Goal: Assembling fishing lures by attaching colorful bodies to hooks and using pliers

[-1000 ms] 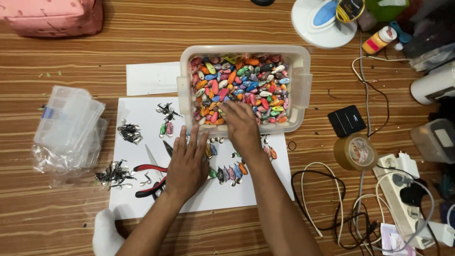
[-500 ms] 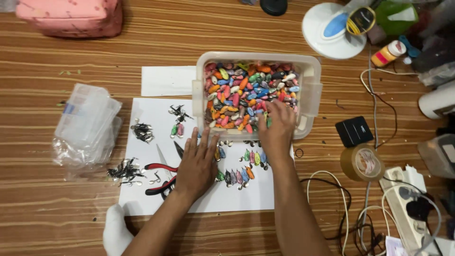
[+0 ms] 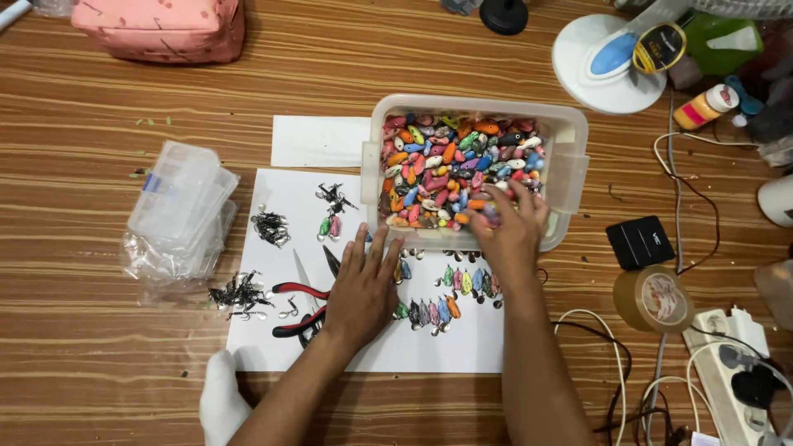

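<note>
A wooden table (image 3: 99, 347) fills the head view, and on it lies a white paper sheet (image 3: 273, 347) with a clear plastic tub (image 3: 570, 165) at its far edge, heaped with small colourful lures (image 3: 450, 165). The person's right hand (image 3: 508, 235) reaches over the tub's near wall, fingers curled down into the heap; whether they pinch a piece cannot be told, since the fingertips are buried among the lures. The left hand (image 3: 363, 289) lies flat on the sheet, fingers spread and holding nothing, just beside red-handled pliers (image 3: 301, 310). Rows of sorted lures (image 3: 450, 293) sit on the paper between the two hands, with dark clusters of hooks (image 3: 239, 293) to the left, near a stack of clear plastic boxes (image 3: 178, 211). Picking cleanly would seem to call for lifting one piece at a time, straight up, while the flat hand steadies the sheet so the rows stay put. The pliers' jaws are partly hidden under the left hand, and a tape roll (image 3: 652, 297) and the cables at right are cut off by the frame.
</note>
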